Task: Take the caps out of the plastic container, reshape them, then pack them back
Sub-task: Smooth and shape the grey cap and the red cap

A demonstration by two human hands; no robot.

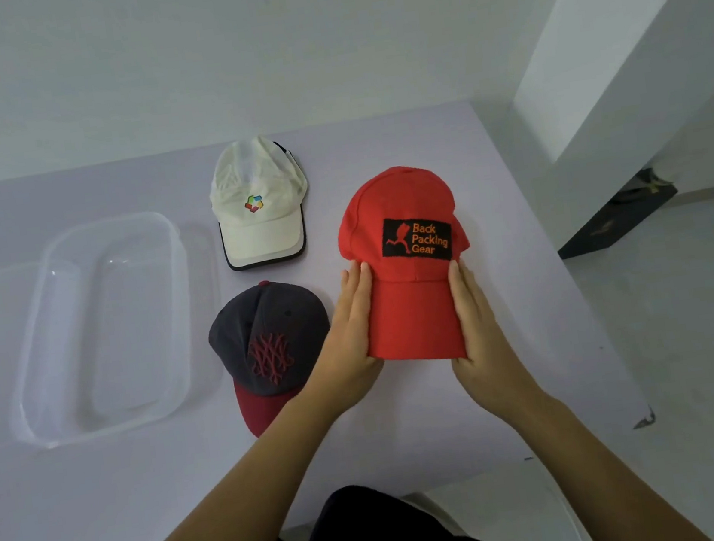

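Biggest worry for me: the red cap (415,317) is getting pressed in by its brim from both sides. Push too hard and that brim probably takes a sharp crease down the middle instead of a smooth curve. The crown also looks a bit lumpy on its right side, so working only the brim could leave it misshapen for packing. The left hand (349,329) is just beside the dark grey cap (262,322), with the forearm over its maroon brim, so a careless sweep could shove that one around. The worktop (105,503) edge is near on the right too, so a slip might drop the cap to the floor.

Pose: both hands are flat, fingers straight and together, pointing to the far side. The left hand lies along the brim's left edge and the right hand (484,331) along its right edge. Thumbs are hidden, so I can't tell if they hook underneath.

The red cap is on the right of the worktop, the white cap (258,192) is far-centre, and the clear plastic container (52,442) sits on the left with no caps in it.
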